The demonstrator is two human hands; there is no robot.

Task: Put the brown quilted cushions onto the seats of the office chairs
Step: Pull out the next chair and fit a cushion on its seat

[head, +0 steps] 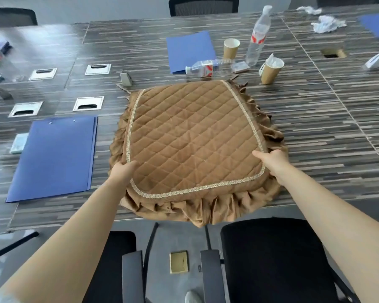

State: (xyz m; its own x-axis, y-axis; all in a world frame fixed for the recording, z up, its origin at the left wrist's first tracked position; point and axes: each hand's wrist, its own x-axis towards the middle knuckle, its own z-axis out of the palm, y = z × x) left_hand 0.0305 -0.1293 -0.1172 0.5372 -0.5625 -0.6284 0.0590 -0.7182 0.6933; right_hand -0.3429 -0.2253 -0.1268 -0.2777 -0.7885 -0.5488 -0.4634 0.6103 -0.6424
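With the brown quilted cushion lying flat on the table and its ruffle overhanging the near edge, the left hand and right hand clamp its near corners, so dragging it could topple the paper cups just beyond.

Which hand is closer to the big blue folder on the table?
Left. The left hand grips the cushion corner just right of the blue folder; the right hand holds the cushion's far corner, away from it.
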